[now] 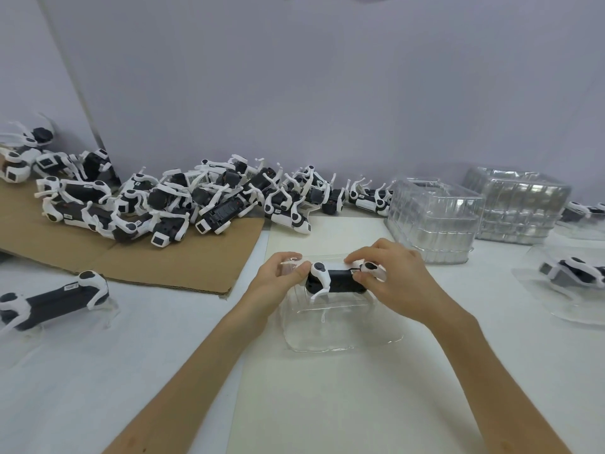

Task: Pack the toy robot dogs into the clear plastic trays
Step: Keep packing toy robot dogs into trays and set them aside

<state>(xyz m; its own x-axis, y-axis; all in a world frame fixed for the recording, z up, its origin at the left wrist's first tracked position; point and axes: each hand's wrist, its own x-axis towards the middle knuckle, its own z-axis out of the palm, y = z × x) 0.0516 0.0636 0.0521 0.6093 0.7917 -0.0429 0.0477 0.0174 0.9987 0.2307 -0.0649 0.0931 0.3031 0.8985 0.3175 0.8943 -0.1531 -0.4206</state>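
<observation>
Pale lilac wall (327, 77) backs a white worktop (458, 371) spread with toys and packaging. At the centre, a black-and-white plastic toy robot dog (337, 278) sits over the far part of a shallow clear moulded plastic tray (327, 335), which lies on a cream sheet (327, 404). Its white legs point down into the tray. The left hand (278, 276) has its grip curled round one end of the dog, and the right hand (393, 276) has its grip closed over the other end, fingers on top and thumb on the near side. Whether the dog is fully seated in the moulding cannot be told; it looks close.

The job appears to be at an early stage. A large heap of loose black-and-white robot dogs (196, 198) waits along the wall, partly on a flat sheet of brown cardboard (183, 260). Two tall stacks of empty clear trays (432, 221) (514, 204) stand to the right. Only a few pieces look finished: one trayed dog at the right edge (576, 273), another at the left edge (52, 299) with clear plastic showing beneath it, and perhaps one more behind the stacks, too blurred to be sure. Most of the packing seems left to do.
</observation>
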